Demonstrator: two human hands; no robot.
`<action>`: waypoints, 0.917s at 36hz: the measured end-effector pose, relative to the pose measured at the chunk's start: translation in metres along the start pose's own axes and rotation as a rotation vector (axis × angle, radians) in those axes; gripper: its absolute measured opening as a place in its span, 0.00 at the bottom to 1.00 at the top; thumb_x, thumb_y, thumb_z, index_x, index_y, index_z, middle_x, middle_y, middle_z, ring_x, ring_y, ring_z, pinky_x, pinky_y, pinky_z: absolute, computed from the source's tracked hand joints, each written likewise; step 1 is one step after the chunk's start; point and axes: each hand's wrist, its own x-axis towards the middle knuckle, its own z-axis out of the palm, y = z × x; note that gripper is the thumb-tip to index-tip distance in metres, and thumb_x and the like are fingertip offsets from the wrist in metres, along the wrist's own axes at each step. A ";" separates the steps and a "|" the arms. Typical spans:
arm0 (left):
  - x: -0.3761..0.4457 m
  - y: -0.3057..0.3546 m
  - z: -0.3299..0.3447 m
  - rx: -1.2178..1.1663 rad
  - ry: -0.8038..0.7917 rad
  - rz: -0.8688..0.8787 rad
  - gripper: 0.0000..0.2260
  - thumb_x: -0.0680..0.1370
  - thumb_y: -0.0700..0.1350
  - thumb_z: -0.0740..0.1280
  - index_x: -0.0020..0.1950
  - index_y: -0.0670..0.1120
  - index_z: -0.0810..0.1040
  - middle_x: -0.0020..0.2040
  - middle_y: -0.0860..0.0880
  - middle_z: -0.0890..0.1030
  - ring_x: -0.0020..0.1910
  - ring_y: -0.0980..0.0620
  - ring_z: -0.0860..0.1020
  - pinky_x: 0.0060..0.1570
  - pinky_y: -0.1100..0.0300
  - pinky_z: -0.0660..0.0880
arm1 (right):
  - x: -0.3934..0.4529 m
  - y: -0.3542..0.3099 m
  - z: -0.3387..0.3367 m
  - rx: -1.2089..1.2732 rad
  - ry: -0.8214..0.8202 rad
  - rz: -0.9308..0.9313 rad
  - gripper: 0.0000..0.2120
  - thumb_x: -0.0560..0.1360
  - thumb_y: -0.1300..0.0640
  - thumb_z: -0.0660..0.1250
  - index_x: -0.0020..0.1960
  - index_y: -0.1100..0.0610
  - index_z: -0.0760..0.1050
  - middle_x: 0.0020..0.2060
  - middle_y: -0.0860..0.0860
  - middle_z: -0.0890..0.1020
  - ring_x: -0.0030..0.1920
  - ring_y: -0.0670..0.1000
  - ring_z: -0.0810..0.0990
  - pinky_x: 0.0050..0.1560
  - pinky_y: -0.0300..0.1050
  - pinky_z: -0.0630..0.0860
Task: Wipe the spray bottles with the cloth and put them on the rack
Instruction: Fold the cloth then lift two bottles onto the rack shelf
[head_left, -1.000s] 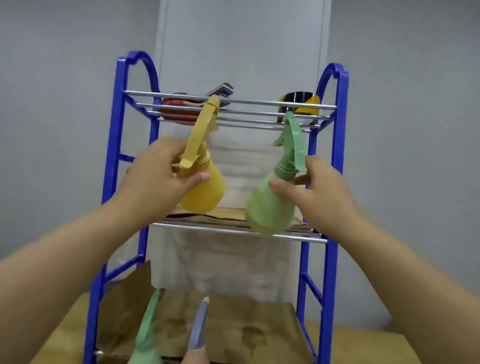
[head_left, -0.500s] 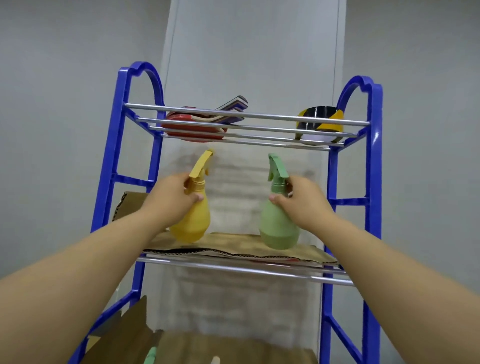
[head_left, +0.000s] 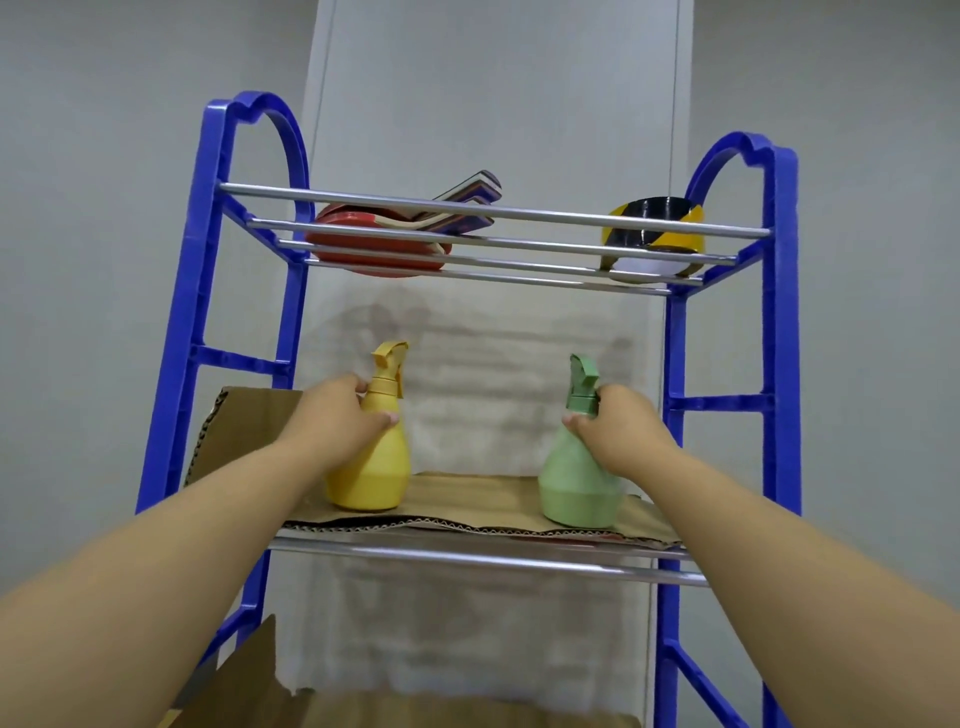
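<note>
Rack, blue frame, steel rails; middle shelf lined with cardboard. Left hand: your fingers are wrapped round the neck of the yellow spray bottle, base apparently resting on the cardboard. Right hand: fingers grasping the neck of the green spray bottle, likewise seated, well apart from the yellow one. Check each base sits flat and back from the front rail, then let go straight upward without tipping. Cloth: not in view.

Middle shelf: open gap between the two bottles.
yellow bottle left, green bottle right, both on cardboard; top shelf bars cap headroom, blue side frames block the sides.
</note>
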 end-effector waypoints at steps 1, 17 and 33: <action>-0.001 -0.001 0.000 0.011 0.000 -0.002 0.25 0.75 0.51 0.68 0.69 0.43 0.68 0.64 0.43 0.75 0.61 0.43 0.74 0.54 0.53 0.72 | 0.000 0.001 -0.001 0.001 -0.007 0.016 0.14 0.77 0.49 0.65 0.50 0.60 0.73 0.42 0.56 0.78 0.36 0.53 0.75 0.31 0.44 0.69; -0.041 -0.008 -0.031 -0.055 0.017 0.023 0.26 0.74 0.51 0.70 0.68 0.45 0.67 0.62 0.43 0.75 0.57 0.45 0.75 0.52 0.52 0.75 | -0.037 -0.014 -0.031 -0.102 0.084 -0.006 0.17 0.77 0.46 0.64 0.59 0.57 0.73 0.51 0.54 0.80 0.49 0.56 0.79 0.51 0.55 0.78; -0.188 -0.021 -0.071 0.064 -0.300 0.184 0.07 0.72 0.56 0.69 0.41 0.53 0.80 0.39 0.56 0.81 0.41 0.58 0.78 0.41 0.60 0.76 | -0.185 -0.021 -0.035 -0.234 -0.217 -0.290 0.13 0.74 0.40 0.65 0.48 0.50 0.78 0.42 0.47 0.81 0.45 0.51 0.79 0.47 0.53 0.79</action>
